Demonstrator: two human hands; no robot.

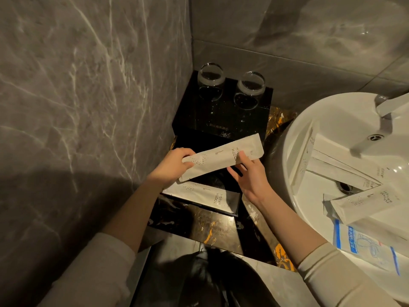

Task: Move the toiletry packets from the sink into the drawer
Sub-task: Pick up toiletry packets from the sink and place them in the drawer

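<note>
Single head view looks steeply down, close, perhaps tilted, onto the counter (221, 227).

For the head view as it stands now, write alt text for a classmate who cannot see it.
Two hands hold a toothbrush packet over an open black drawer: left hand grips one end, right hand pinches the other. Another packet lies in the drawer, and more packets remain in the white sink.
</note>
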